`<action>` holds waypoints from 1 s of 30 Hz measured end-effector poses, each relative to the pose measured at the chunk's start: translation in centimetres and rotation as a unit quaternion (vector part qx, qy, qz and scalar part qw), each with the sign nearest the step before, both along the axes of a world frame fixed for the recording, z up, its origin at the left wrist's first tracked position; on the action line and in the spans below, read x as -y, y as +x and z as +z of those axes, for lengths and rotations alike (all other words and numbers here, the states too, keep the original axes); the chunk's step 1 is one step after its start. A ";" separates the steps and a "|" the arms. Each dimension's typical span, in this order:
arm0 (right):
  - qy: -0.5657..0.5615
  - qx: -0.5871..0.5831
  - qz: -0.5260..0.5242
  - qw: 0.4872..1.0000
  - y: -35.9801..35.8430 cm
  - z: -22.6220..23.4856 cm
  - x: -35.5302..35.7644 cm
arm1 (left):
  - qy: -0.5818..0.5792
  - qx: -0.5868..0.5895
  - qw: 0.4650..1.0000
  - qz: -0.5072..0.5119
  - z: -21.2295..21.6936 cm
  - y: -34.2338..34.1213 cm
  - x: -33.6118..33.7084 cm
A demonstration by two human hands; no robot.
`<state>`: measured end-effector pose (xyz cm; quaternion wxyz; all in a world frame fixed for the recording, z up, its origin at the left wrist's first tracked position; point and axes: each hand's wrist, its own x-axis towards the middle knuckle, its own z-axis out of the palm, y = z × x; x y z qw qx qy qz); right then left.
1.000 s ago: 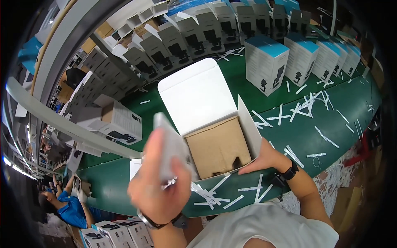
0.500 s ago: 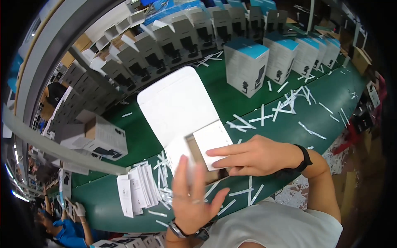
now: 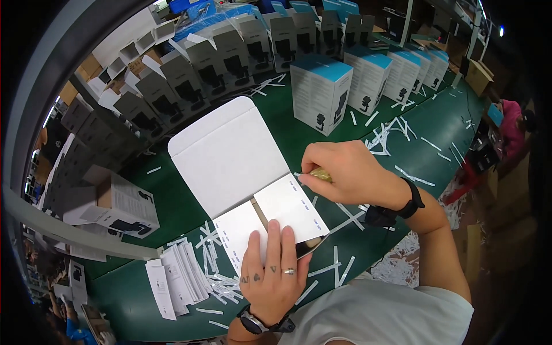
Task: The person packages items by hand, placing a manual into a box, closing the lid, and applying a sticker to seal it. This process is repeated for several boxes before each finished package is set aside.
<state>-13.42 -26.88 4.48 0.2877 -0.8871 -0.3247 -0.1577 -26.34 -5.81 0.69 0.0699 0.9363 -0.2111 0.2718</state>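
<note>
A white box [image 3: 225,152] lies before me with its large lid tipped back and its two side flaps [image 3: 290,208] folded inward. Between the flaps a gap shows the brown inside, and something dark shows at the near end. My left hand [image 3: 270,273] rests flat over the near part of the flaps, fingers stretched out. Beside the box's right edge, my right hand [image 3: 345,172] is closed round a small yellowish object [image 3: 321,173], mostly hidden by the fingers. A small pale strip end shows at its fingertips.
A stack of folded white leaflets [image 3: 179,276] lies left of the box. White paper strips [image 3: 382,138] litter the green table [image 3: 264,123]. Blue-topped cartons [image 3: 322,92] stand at the back right, open cartons [image 3: 201,66] in a row behind. Another open carton [image 3: 129,204] lies left, near a grey post.
My right hand has left the right flap, moved up beside the box and closed on the yellowish object. My left hand has come down onto the flaps. The whole view has shifted somewhat.
</note>
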 end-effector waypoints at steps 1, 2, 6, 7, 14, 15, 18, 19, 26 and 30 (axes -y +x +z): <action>-0.001 -0.001 -0.002 1.000 0.0 0.0 -0.1 | -0.002 -0.003 1.000 -0.002 0.0 0.0 0.0; -0.014 -0.008 -0.002 1.000 0.0 0.1 -0.3 | -0.003 -0.005 1.000 -0.004 0.0 0.1 0.1; -0.019 -0.031 0.026 0.999 0.2 0.3 -0.9 | 0.005 0.000 1.000 -0.009 0.1 0.2 -0.1; -0.019 -0.031 0.028 0.999 0.0 0.3 -1.2 | 0.007 0.001 1.000 -0.013 0.2 0.2 -0.2; 0.023 -0.025 0.159 0.987 -1.6 4.1 -6.1 | -0.005 0.027 0.999 -0.027 -0.4 0.4 -0.5; 0.028 -0.024 0.169 0.985 -1.3 3.6 -7.7 | 0.000 0.027 0.999 -0.017 -0.8 0.2 -0.8; -0.132 0.010 0.186 0.974 0.0 1.4 -11.4 | -0.026 0.059 0.998 -0.011 -1.5 0.1 -0.9; -0.131 0.016 0.199 0.971 -0.4 1.3 -12.0 | -0.024 0.063 0.998 0.002 -1.6 0.2 -1.0; -0.057 -0.154 0.252 0.954 -0.2 1.9 -14.1 | -0.038 0.080 0.996 -0.024 -2.1 0.2 -1.3; 0.166 -0.088 0.279 0.942 0.9 3.7 -12.5 | -0.043 0.063 0.997 -0.001 -2.2 -0.1 -1.8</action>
